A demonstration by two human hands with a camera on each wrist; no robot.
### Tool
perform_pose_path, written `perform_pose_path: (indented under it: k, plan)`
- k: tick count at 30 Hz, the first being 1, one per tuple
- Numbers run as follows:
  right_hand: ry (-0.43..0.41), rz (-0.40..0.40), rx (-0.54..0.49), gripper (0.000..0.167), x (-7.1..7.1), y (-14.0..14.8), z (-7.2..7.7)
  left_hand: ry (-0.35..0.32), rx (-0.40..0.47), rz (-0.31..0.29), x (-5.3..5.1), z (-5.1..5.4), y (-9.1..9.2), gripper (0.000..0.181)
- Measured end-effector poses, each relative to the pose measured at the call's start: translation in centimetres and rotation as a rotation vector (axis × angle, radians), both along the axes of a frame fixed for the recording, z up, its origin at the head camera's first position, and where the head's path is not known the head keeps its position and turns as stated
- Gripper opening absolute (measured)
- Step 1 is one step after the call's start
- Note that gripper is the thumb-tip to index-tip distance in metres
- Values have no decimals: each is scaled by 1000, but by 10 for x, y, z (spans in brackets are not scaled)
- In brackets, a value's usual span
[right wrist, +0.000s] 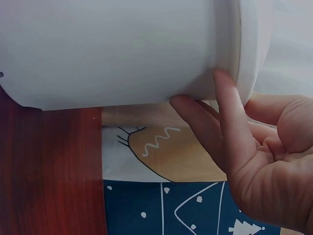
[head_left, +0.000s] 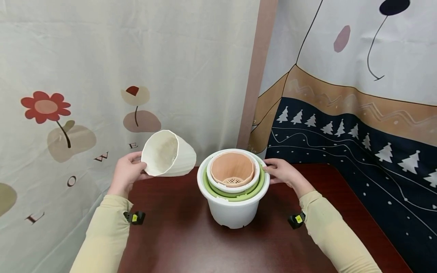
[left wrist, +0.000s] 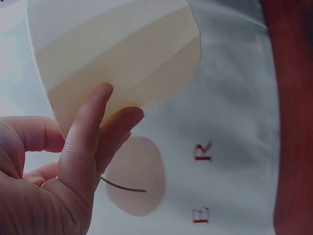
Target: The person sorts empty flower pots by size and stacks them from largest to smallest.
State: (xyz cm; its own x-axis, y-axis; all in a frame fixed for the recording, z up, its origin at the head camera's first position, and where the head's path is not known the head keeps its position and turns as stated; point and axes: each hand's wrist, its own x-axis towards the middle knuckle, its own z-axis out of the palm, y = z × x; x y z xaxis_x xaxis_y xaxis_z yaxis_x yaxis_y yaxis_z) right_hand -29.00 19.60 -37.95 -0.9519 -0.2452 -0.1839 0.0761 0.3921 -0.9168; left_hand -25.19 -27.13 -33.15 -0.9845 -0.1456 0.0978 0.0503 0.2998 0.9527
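Observation:
A cream flower pot point(head_left: 186, 157) with flat-sided walls is tilted in the air, its mouth turned toward the head camera. My left hand point(head_left: 128, 172) pinches its rim between thumb and fingers, and the left wrist view shows the fingers point(left wrist: 85, 127) against the outer wall. To its right, a large white flower pot point(head_left: 233, 212) stands upright on the table. Nested inside it are a green pot point(head_left: 246, 196), a smaller white pot point(head_left: 257, 176) and an orange pot point(head_left: 232, 167) with holes in its base. My right hand point(head_left: 283, 172) grips the large pot's rim at the right.
The dark red-brown table point(head_left: 191, 242) runs back to a pale printed curtain point(head_left: 205, 76) with flowers and letters. On the right hangs a dark blue cloth point(head_left: 341, 151) with white trees. Each wrist carries a small black camera point(head_left: 134, 218).

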Motion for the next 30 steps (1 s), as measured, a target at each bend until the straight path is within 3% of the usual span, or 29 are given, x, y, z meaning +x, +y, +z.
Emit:
perform_pose_path:
  k: [9,17,30]
  plan:
    - [6,4,5,49,1,0,1,66,15,-63,4,26,14,51]
    - [4,4,4,49,1,0,1,102,56,-122,3,43,28,51]
    - [8,0,11,49,1,0,0,113,55,-228,2,55,66,52]
